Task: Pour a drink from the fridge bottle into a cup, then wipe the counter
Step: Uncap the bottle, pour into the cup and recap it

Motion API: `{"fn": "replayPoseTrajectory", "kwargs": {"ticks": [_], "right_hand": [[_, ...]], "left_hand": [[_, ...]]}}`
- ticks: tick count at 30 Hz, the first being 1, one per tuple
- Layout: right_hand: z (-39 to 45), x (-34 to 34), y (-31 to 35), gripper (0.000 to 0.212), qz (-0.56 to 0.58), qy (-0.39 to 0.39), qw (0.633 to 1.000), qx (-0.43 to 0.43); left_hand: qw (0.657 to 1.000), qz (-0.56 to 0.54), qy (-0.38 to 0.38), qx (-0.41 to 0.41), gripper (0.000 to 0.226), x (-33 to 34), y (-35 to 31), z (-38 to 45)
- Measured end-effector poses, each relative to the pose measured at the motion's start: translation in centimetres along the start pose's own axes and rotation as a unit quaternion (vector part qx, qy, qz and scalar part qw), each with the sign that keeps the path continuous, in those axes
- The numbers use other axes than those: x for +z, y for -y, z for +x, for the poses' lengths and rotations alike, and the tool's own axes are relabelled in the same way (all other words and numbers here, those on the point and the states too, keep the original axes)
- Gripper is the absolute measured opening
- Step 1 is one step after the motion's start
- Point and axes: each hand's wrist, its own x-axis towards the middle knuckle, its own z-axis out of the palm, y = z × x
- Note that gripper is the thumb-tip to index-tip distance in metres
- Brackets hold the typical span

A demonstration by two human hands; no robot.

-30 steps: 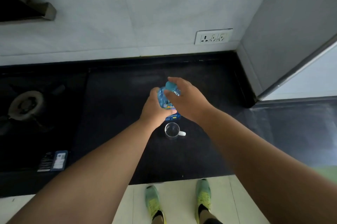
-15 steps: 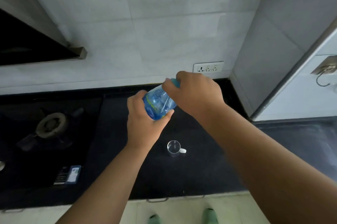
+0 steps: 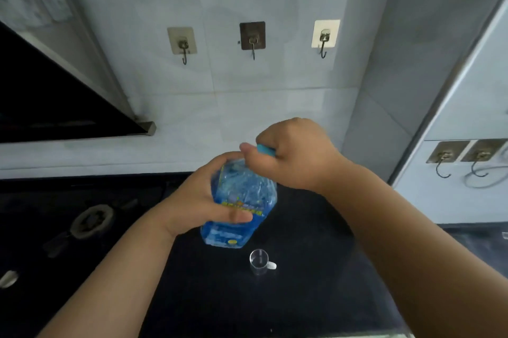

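Note:
A blue plastic bottle [image 3: 242, 200] is held in the air above the black counter [image 3: 288, 304]. My left hand [image 3: 198, 200] grips its body from the left, thumb across the label. My right hand [image 3: 294, 153] is curled round the light-blue cap [image 3: 266, 149] at the top. Just below and right of the bottle's base, a small clear cup [image 3: 259, 261] with a white handle stands upright on the counter.
A gas burner [image 3: 92, 221] sits on the hob at the left, under the dark hood [image 3: 55, 106]. Three hooks [image 3: 253, 38] hang on the tiled wall. A grey cabinet side [image 3: 428, 63] rises at the right, with more hooks [image 3: 464, 156] beyond.
The view has tilted upward, showing the wall hooks. The bottle has been lifted higher and closer, with both hands still on it. The cup has not moved.

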Motion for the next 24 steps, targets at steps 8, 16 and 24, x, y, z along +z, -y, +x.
{"fn": "replayPoseTrajectory", "kwargs": {"ticks": [8, 16, 24], "right_hand": [[0.7, -1.0, -0.4, 0.058, -0.118, 0.044, 0.962, 0.244], [0.8, -0.2, -2.3, 0.046, -0.008, -0.044, 0.999, -0.012], [1.7, 0.5, -2.3, 0.053, -0.053, -0.07, 0.995, -0.047]], "left_hand": [[0.942, 0.235, -0.231, 0.066, 0.071, 5.2, -1.5, 0.5], [0.988, 0.134, -0.072, 0.024, 0.079, 1.3, -1.8, 0.9], [0.985, 0.144, -0.093, 0.019, 0.08, 0.6, -1.4, 1.3]]}}
